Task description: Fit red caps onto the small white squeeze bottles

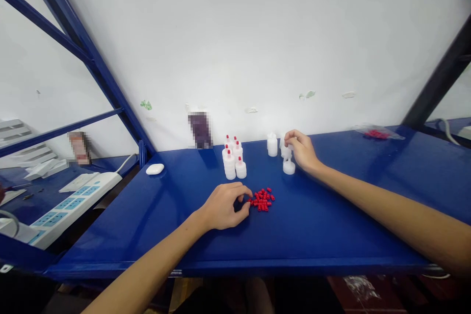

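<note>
My left hand (226, 206) rests low over the blue table, thumb and forefinger closing around a small red cap (250, 201) at the left edge of a loose pile of red caps (263, 202). Farther right, my right hand (302, 151) has its bent fingers at the narrow top of a small white squeeze bottle (289, 168); the hand partly hides the grip. More white bottles (272, 146) without red caps stand just behind and left of it. Left of these, several white bottles with red caps (230, 167) stand upright in a tight group.
A white rounded case (155, 169) lies at the left of the blue table (165, 221). A clear bag with red caps (377, 134) is at the back right. Blue metal posts (91, 59) and a white power strip (77, 206) are on the left. A white wall rises behind.
</note>
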### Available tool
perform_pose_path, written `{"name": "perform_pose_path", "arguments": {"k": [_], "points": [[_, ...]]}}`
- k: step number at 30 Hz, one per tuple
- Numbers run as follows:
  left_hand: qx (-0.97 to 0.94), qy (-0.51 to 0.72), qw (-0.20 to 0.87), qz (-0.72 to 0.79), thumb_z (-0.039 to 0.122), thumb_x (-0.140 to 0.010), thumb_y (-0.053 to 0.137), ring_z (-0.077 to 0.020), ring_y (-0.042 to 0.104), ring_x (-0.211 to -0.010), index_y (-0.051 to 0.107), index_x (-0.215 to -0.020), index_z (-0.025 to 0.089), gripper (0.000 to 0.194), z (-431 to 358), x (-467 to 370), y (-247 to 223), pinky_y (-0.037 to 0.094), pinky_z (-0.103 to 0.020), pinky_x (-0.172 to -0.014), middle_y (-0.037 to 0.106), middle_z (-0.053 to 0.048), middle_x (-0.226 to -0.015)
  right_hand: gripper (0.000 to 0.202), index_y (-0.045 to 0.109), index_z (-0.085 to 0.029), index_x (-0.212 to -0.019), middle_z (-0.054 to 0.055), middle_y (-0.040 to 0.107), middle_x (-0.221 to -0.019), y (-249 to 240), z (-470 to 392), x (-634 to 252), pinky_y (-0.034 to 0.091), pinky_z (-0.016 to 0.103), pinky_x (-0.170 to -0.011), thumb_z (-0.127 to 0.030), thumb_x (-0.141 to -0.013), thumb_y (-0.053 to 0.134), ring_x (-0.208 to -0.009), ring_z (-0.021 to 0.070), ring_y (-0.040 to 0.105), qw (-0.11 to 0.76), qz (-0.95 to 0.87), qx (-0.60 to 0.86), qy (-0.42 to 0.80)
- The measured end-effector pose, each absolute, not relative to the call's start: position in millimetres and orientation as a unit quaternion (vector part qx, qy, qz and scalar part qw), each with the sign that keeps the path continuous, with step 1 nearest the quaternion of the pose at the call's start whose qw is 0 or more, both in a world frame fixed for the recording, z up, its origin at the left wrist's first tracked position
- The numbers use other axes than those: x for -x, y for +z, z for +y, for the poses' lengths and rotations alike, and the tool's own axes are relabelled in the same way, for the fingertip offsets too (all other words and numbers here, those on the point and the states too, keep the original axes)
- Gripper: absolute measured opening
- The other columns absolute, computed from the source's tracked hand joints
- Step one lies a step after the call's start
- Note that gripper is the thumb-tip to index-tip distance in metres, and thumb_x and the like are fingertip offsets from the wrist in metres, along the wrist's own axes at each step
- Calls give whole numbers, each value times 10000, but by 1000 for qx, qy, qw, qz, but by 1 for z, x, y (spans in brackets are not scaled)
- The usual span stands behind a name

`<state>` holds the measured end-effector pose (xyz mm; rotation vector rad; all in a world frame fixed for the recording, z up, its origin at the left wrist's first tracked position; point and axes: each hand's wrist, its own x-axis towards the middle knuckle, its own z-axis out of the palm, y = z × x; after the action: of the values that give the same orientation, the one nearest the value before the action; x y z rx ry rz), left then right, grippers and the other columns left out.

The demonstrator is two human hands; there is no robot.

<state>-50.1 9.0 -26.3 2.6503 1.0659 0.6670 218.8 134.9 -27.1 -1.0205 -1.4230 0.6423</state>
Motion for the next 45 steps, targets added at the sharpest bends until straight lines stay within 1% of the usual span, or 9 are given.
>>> {"name": "perform_pose_path", "arguments": {"k": [7,20,24,27,31,33,36,39,45], "points": [[-898,223,105,365,204,-856,518,-110,503,-615,659,-997,178,201,9,49,-25,405,-240,-592,568,1,-754,72,535,-230,-751,-30,473,-581,-26,135,-224,320,283,-523,-234,-730,466,-534,152,419,582,-630,433,277],[-867,324,85,370,196,-875,493,-108,474,-576,618,-945,174,145,13,42,-19,423,-255,-616,567,10,-710,267,596,-202,-603,38,516,-578,-8,144,-298,359,326,-619,-316,-755,407,-617,206,482,456,-722,487,184],[-859,295,73,411,254,-896,495,-162,578,-761,577,-1155,202,276,24,0,-4,477,-302,-730,624,-38,-930,307,593,-198,-605,38,574,-619,-10,147,-310,362,322,-641,-338,-794,397,-653,208,518,360,-758,533,103],[-855,237,88,453,379,-886,548,-224,616,-907,428,-1377,239,524,36,-36,4,501,-343,-776,571,-98,-1172,242,638,-201,-869,13,607,-660,-6,144,-322,378,311,-625,-357,-800,467,-610,188,511,307,-777,536,118],[-862,160,119,466,511,-846,605,-306,620,-1025,328,-1452,216,728,57,-66,0,504,-393,-830,540,-156,-1241,554,578,-242,-1210,82,661,-1018,0,133,-337,462,355,-723,-492,-725,678,-798,239,596,246,-807,518,137],[-866,150,126,461,478,-832,641,-312,615,-1055,367,-1421,198,707,67,-72,-5,497,-408,-871,560,-158,-1240,730,576,-271,-1278,119,611,-1185,2,129,-341,486,383,-782,-542,-628,772,-959,297,604,215,-819,508,157],[-869,167,113,451,364,-841,639,-291,627,-1025,517,-1258,180,473,79,-75,-15,497,-401,-880,627,-129,-1144,888,545,-313,-1350,116,605,-1170,2,126,-342,504,398,-775,-543,-541,833,-984,323,609,157,-833,489,204],[-863,197,108,452,309,-810,641,-257,654,-896,590,-1081,180,305,86,-72,-22,514,-359,-792,673,-87,-1007,798,607,-319,-1285,97,624,-1044,2,126,-338,493,392,-721,-535,-551,831,-868,299,616,117,-840,483,218],[-827,245,140,486,293,-762,651,-212,656,-729,608,-1053,176,316,93,-64,-21,503,-307,-689,690,-27,-783,348,693,-245,-846,21,616,-800,6,123,-327,386,310,-631,-542,-671,747,-714,213,544,104,-852,455,236]]}}
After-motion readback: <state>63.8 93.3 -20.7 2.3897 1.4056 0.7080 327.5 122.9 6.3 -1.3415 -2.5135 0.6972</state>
